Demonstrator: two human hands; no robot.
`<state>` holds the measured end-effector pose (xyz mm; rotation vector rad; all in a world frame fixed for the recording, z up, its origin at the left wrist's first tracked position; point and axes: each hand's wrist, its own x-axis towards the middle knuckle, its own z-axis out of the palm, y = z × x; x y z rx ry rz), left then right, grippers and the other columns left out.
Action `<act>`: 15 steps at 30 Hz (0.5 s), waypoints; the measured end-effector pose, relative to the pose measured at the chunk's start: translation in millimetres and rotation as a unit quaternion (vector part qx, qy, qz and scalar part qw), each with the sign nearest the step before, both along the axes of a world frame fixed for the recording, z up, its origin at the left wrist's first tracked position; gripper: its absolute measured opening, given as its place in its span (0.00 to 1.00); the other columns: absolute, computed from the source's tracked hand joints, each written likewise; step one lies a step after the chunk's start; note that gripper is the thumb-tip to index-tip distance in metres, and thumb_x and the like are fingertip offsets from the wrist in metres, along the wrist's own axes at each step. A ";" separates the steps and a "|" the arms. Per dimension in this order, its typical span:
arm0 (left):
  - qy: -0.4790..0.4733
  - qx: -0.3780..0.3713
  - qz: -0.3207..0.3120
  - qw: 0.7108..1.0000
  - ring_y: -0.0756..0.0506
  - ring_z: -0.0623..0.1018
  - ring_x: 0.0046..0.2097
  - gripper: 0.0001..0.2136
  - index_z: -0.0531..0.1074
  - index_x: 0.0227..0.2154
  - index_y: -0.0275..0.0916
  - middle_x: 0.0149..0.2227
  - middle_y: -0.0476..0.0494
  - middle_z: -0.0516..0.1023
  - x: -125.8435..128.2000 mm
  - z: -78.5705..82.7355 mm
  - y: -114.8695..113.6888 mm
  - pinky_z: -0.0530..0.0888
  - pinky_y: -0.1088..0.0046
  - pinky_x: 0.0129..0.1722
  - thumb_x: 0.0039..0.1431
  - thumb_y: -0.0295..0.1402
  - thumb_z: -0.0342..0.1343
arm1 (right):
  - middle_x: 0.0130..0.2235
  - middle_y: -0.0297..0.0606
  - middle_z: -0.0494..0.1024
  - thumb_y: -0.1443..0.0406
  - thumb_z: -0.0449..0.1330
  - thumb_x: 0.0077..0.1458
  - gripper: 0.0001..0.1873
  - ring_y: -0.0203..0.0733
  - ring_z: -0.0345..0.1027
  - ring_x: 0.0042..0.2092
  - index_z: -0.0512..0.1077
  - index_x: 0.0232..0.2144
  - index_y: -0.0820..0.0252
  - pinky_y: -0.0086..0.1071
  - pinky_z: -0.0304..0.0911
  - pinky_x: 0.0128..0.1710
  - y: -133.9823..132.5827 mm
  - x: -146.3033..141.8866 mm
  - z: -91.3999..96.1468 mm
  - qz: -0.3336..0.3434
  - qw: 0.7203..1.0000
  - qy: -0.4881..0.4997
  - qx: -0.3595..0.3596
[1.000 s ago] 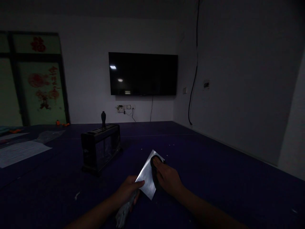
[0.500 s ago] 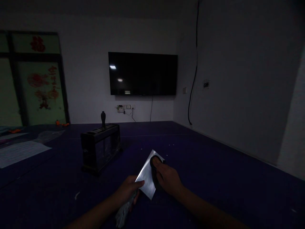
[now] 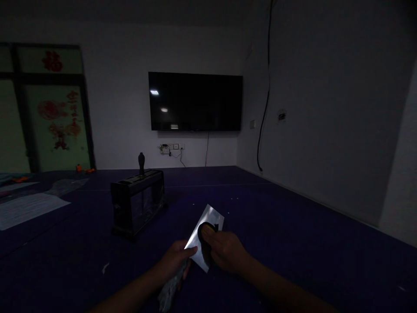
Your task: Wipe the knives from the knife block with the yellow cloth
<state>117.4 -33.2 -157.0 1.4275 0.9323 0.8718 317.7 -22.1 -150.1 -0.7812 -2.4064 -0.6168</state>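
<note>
In a dim room my left hand (image 3: 174, 260) pinches the near corner of a shiny metal blade-like plate (image 3: 212, 216) and also holds a crumpled pale wrapper (image 3: 169, 290) beneath it. My right hand (image 3: 224, 251) is closed on a dark round pad (image 3: 204, 243), pressed against the plate's face near its middle. Both hands hover low over a dark blue table (image 3: 293, 243).
A dark knife block with clear sides (image 3: 137, 202) stands to the left of my hands, one black handle (image 3: 141, 162) sticking out of its top. White sheets (image 3: 26, 208) lie at far left. A black TV (image 3: 195, 101) hangs on the back wall.
My right hand with the dark pad has slid down the plate toward me and a little left, uncovering the plate's far end. The left hand has stayed put.
</note>
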 end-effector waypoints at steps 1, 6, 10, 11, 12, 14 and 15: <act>-0.005 0.005 0.001 1.000 0.54 0.61 0.11 0.22 0.67 0.21 0.35 0.10 0.53 0.63 0.6 0.0 -0.5 0.52 0.80 0.11 0.41 0.54 0.56 | 0.50 0.47 0.70 0.72 0.48 0.47 0.27 0.42 0.71 0.38 0.62 0.51 0.66 0.32 0.66 0.34 -1.3 -0.6 0.2 0.010 1.000 -0.013 0.006; -0.015 0.011 0.000 1.000 0.55 0.60 0.11 0.20 0.66 0.21 0.35 0.10 0.54 0.63 1.6 2.5 -3.8 0.51 0.80 0.12 0.44 0.52 0.55 | 0.47 0.46 0.73 0.70 0.48 0.47 0.25 0.40 0.70 0.33 0.64 0.49 0.65 0.31 0.64 0.29 -6.4 -2.4 4.8 0.062 0.997 -0.050 0.022; -0.013 0.002 -0.002 1.000 0.55 0.60 0.11 0.20 0.65 0.21 0.36 0.10 0.54 0.63 0.8 2.4 -2.4 0.51 0.80 0.12 0.41 0.52 0.56 | 0.47 0.47 0.73 0.70 0.47 0.47 0.23 0.40 0.69 0.33 0.64 0.48 0.65 0.32 0.64 0.30 -7.6 -2.8 7.0 0.079 0.995 -0.055 0.009; -0.011 0.001 -0.002 1.000 0.54 0.60 0.11 0.20 0.65 0.21 0.36 0.10 0.55 0.63 0.5 1.7 -1.6 0.51 0.80 0.12 0.41 0.52 0.56 | 0.47 0.47 0.73 0.70 0.47 0.47 0.24 0.41 0.69 0.33 0.64 0.49 0.65 0.32 0.64 0.29 -7.3 -2.9 6.6 0.078 0.996 -0.053 0.006; -0.008 0.000 -0.002 1.000 0.54 0.60 0.11 0.21 0.66 0.22 0.36 0.10 0.55 0.63 0.3 0.8 -0.8 0.52 0.79 0.12 0.42 0.52 0.56 | 0.47 0.48 0.73 0.70 0.48 0.47 0.24 0.41 0.69 0.33 0.63 0.49 0.66 0.33 0.64 0.29 -6.8 -3.1 5.8 0.076 0.996 -0.051 0.004; -0.007 -0.001 0.000 1.000 0.54 0.60 0.11 0.21 0.66 0.23 0.36 0.09 0.55 0.62 0.0 -1.1 0.5 0.52 0.79 0.12 0.43 0.53 0.55 | 0.48 0.48 0.72 0.71 0.48 0.47 0.26 0.41 0.69 0.32 0.62 0.51 0.67 0.34 0.65 0.29 -5.3 -3.3 3.7 0.068 0.996 -0.050 0.004; -0.008 0.000 0.002 1.000 0.54 0.60 0.11 0.21 0.66 0.23 0.36 0.09 0.55 0.62 0.0 -1.9 1.0 0.51 0.79 0.12 0.43 0.53 0.54 | 0.49 0.49 0.71 0.71 0.48 0.47 0.26 0.42 0.70 0.33 0.61 0.51 0.68 0.34 0.65 0.29 -4.4 -3.3 2.6 0.064 0.997 -0.050 0.002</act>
